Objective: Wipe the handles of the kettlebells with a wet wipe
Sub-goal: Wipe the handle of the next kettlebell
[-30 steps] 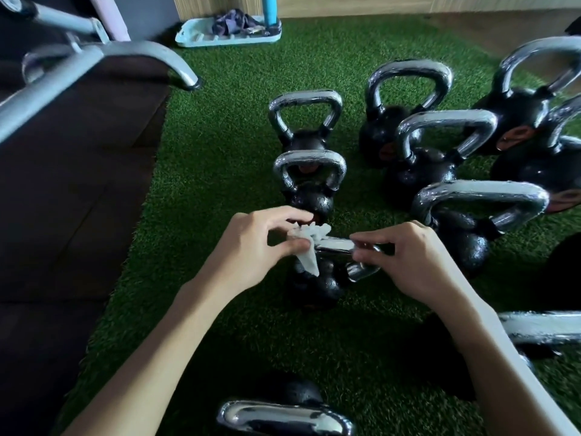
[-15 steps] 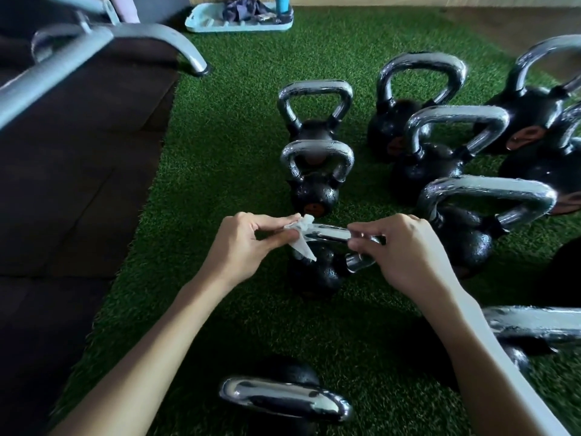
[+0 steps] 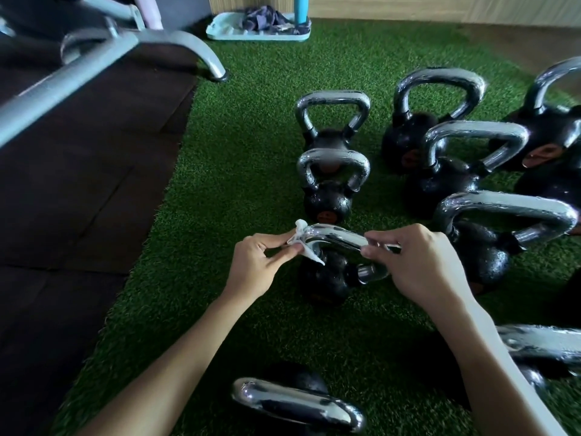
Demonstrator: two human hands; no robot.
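Black kettlebells (image 3: 327, 278), ten, one wipe (image 3: 299, 236), two hands (image 3: 254, 265) (image 3: 421, 265)

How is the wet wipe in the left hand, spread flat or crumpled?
Crumpled. The wet wipe is bunched into a narrow strip, which the left hand pinches at the left bend of the kettlebell handle.

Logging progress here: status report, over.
Left hand pinches wet wipe on handle, left bend. Right hand grips same handle, right end. Nothing in the way.
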